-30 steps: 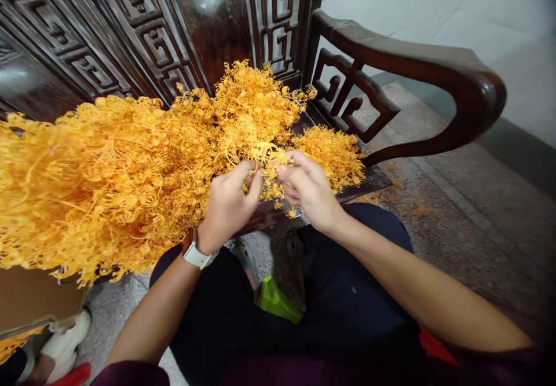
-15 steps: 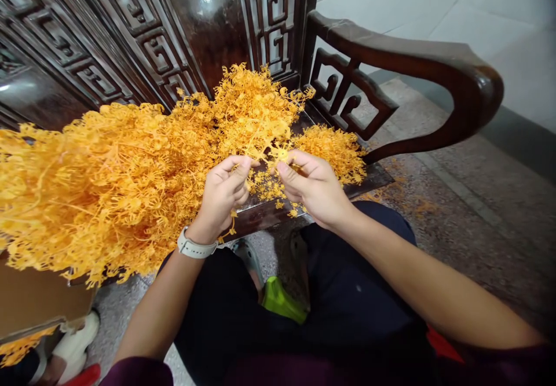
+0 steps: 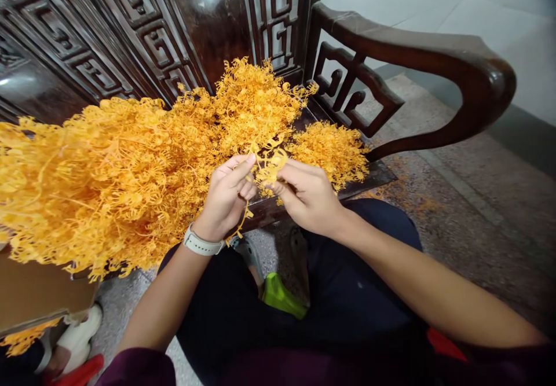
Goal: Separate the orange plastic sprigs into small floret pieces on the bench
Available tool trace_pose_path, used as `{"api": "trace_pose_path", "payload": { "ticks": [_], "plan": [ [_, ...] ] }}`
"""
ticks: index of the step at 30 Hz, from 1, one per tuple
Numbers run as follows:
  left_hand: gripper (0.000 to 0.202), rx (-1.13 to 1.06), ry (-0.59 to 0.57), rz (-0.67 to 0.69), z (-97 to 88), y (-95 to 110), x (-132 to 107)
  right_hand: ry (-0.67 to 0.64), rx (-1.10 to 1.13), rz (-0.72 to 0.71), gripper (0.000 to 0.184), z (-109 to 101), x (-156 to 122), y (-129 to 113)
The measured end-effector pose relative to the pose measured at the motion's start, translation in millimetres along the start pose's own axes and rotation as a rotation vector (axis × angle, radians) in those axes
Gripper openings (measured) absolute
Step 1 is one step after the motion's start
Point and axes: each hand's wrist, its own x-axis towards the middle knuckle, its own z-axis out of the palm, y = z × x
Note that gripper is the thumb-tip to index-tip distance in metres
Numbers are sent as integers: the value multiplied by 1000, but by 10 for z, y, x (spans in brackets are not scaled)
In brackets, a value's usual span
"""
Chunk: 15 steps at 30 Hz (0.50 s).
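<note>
My left hand [image 3: 230, 196] pinches a thin yellow plastic flower sprig [image 3: 245, 217] whose stem trails down below the fingers. Close beside it, my right hand [image 3: 309, 194] is closed on a small yellow plastic flower piece [image 3: 273, 166] between thumb and forefinger. Both hands are over the front edge of a dark wooden bench [image 3: 264, 213]. A large heap of orange-yellow plastic flower sprigs [image 3: 117, 183] spreads behind and to the left of my left hand. Beyond my right hand lies a smaller pile of the same sprigs [image 3: 334, 151].
The bench has a carved backrest [image 3: 217, 15] and a curved armrest [image 3: 473, 67] at the right. A cardboard box [image 3: 43, 290] stands at lower left, near another person's white shoe [image 3: 80, 339]. Yellow bits [image 3: 403, 195] are scattered on the floor. Something bright green [image 3: 282, 296] lies between my feet.
My right hand has turned a little and sits slightly lower, and more yellow pieces show between the hands. My left hand has shifted slightly right. The whole view has moved a little.
</note>
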Motion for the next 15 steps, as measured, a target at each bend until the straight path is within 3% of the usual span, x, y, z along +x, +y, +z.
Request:
{"api": "trace_pose_path", "payload": {
  "ticks": [4, 9, 11, 15],
  "plan": [
    [26, -93, 31, -23, -20, 73, 33, -9, -120, -147, 26, 60, -57, -19],
    [16, -67, 143, 129, -108, 203, 104, -59, 75, -182, 23, 178, -92, -140],
    [17, -45, 128, 142, -117, 196, 98, -14, 170, -82, 24, 166, -63, -155],
    [29, 102, 22, 38, -112, 90, 52, 208, 250, 217, 24, 51, 33, -107]
  ]
}}
